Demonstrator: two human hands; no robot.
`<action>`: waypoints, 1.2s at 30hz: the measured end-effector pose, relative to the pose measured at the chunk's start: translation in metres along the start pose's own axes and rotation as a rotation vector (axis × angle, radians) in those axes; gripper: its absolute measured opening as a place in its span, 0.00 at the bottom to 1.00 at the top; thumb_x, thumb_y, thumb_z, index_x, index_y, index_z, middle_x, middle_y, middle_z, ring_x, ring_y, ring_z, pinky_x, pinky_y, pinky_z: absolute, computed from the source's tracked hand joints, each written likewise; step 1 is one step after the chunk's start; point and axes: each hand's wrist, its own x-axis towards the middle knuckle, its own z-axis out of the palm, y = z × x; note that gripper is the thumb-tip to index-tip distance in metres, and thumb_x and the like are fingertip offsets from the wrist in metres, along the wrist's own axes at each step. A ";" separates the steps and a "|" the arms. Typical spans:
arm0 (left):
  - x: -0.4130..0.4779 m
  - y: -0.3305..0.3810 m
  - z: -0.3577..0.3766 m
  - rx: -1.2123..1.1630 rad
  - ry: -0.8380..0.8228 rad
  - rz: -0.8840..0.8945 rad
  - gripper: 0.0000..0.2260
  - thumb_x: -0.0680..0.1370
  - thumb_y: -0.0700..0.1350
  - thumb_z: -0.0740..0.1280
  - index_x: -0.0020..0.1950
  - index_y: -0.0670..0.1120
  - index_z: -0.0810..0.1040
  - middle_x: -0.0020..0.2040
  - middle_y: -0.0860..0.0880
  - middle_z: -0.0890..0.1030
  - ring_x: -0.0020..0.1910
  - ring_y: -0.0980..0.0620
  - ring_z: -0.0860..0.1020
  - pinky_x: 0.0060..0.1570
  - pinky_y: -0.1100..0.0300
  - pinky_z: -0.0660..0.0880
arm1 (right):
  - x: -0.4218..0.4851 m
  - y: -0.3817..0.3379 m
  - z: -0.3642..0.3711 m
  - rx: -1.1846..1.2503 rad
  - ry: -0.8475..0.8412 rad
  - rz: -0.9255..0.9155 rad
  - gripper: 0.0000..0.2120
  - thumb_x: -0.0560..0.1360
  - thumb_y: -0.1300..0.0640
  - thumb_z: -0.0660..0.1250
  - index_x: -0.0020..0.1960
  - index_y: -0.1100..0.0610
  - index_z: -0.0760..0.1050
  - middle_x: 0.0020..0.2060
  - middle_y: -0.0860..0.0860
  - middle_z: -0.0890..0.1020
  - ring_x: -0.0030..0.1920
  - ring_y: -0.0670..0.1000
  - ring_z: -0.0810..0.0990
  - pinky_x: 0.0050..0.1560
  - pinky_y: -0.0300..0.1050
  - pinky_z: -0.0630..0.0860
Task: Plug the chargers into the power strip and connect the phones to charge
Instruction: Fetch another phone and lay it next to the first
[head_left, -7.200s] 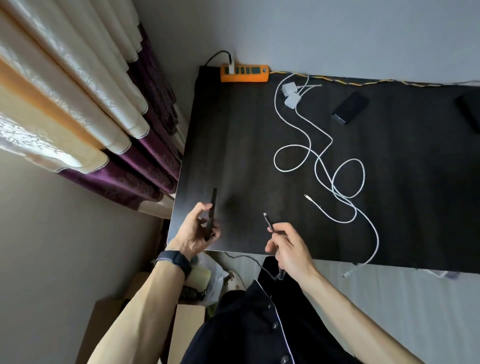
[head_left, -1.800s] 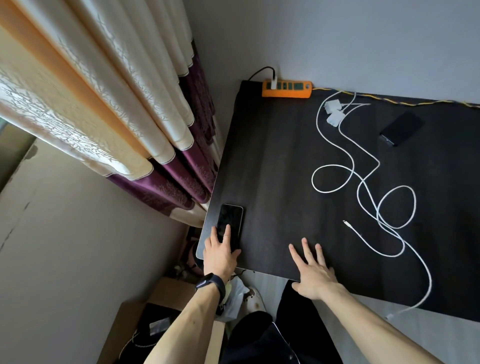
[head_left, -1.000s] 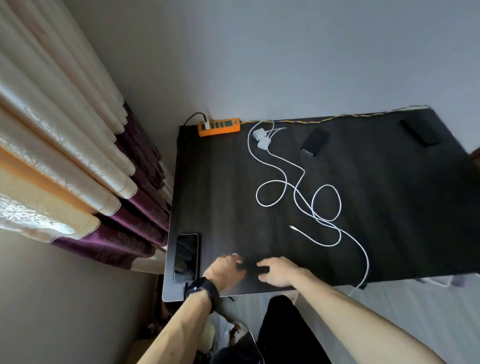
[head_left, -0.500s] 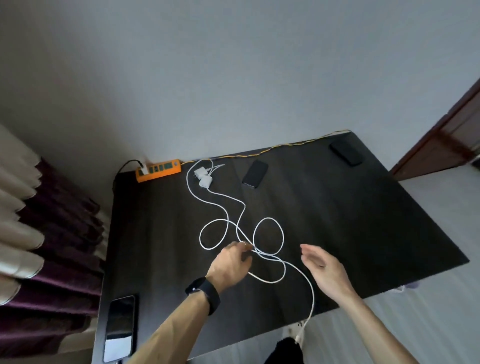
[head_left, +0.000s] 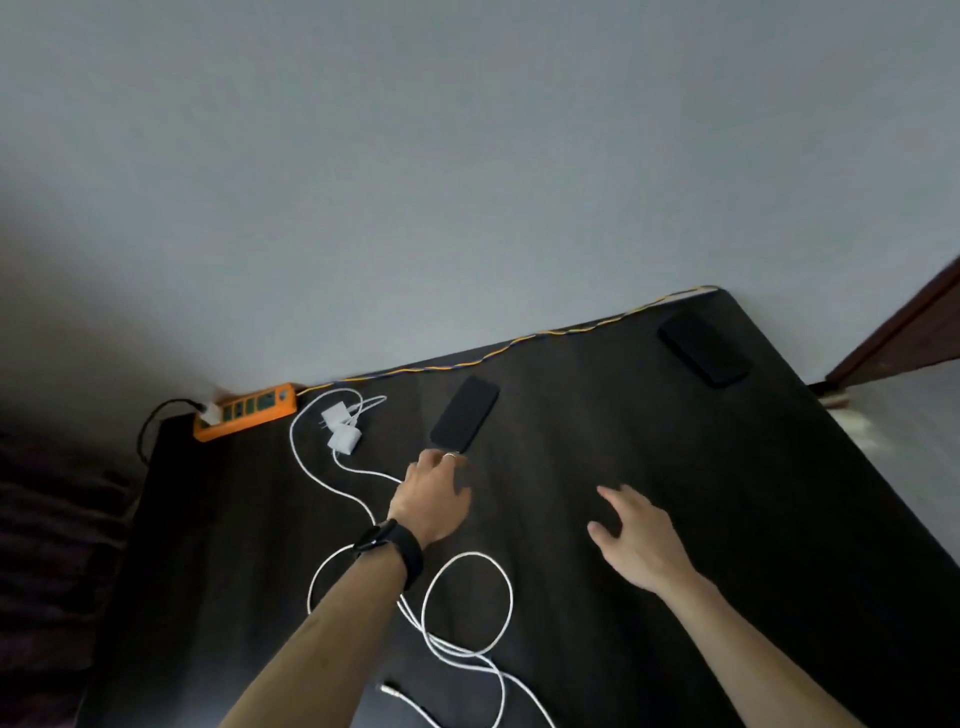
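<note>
Left hand (head_left: 434, 493), fingers loosely curled, empty, fingertips at near end of flat black phone (head_left: 465, 415) mid-table. Right hand (head_left: 636, 540) spread, empty, hovering. Two white charger bricks (head_left: 340, 428) unplugged beside orange power strip (head_left: 247, 410), far left.

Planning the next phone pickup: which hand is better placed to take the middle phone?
Left. The left hand already reaches the near end of the middle phone; the right hand hovers open, farther away.
</note>
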 end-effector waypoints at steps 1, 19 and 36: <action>0.013 0.000 0.004 0.015 0.004 -0.017 0.23 0.77 0.50 0.66 0.72 0.50 0.70 0.71 0.46 0.67 0.68 0.41 0.69 0.69 0.49 0.68 | 0.016 0.006 0.003 -0.074 -0.041 0.014 0.33 0.79 0.39 0.62 0.80 0.43 0.53 0.81 0.52 0.53 0.80 0.60 0.54 0.76 0.61 0.61; 0.146 -0.009 0.061 0.156 -0.022 -0.184 0.29 0.77 0.49 0.65 0.77 0.57 0.60 0.67 0.40 0.67 0.65 0.37 0.67 0.60 0.45 0.72 | 0.072 0.047 0.051 -0.379 -0.258 0.077 0.43 0.75 0.29 0.58 0.76 0.33 0.31 0.77 0.48 0.27 0.77 0.63 0.28 0.70 0.79 0.54; -0.084 0.018 0.034 -1.357 -0.331 -0.290 0.17 0.74 0.39 0.72 0.62 0.49 0.81 0.44 0.47 0.79 0.41 0.51 0.76 0.41 0.62 0.77 | -0.008 -0.081 -0.010 0.805 -0.294 0.067 0.31 0.75 0.36 0.67 0.75 0.41 0.62 0.56 0.51 0.83 0.44 0.53 0.88 0.47 0.51 0.84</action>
